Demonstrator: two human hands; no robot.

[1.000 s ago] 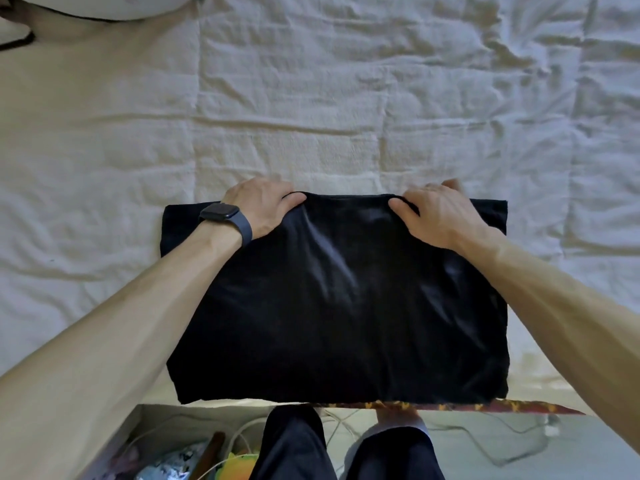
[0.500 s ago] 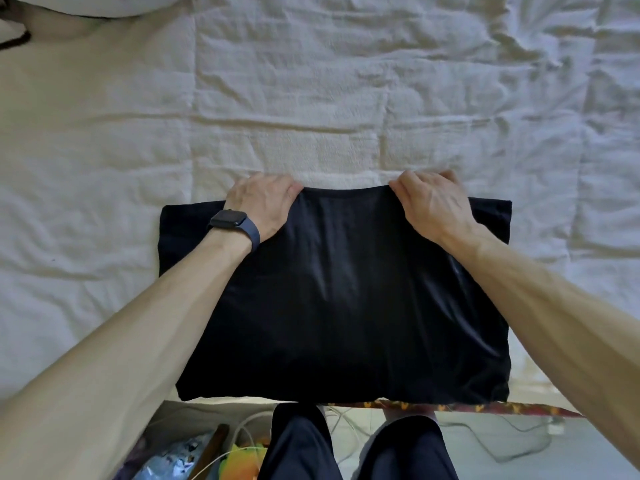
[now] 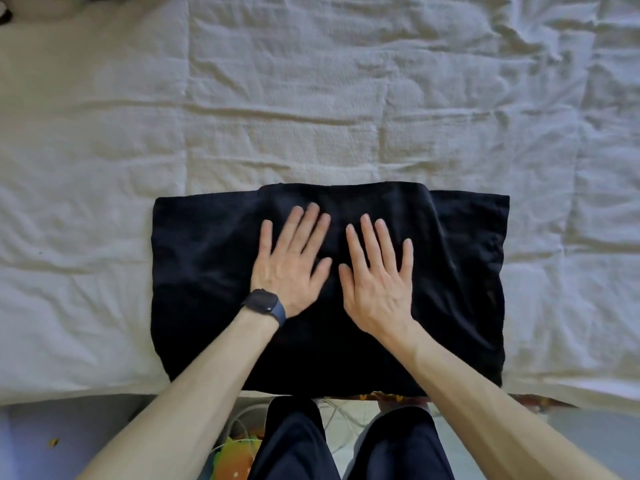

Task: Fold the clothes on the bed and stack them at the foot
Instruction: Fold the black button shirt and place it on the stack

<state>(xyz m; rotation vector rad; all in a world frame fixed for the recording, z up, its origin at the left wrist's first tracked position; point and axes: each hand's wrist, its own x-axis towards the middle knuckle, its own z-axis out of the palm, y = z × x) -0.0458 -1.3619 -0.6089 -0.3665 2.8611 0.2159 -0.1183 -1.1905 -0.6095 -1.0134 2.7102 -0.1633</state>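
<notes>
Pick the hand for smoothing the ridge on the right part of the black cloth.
Right. The right hand lies flat on the black cloth, fingers straight, beside that ridge. The left hand, also flat, lies beyond it and would probably have to cross over.

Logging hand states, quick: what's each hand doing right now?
Left hand: open, fingers straight, flat on the folded black garment.
Right hand: open, flat on the same garment.

both forearms reach forward, bare — left hand and right hand lie flat side by side, palms down, fingers straight and spread, thumbs nearly touching — dark watch on left wrist.
</notes>
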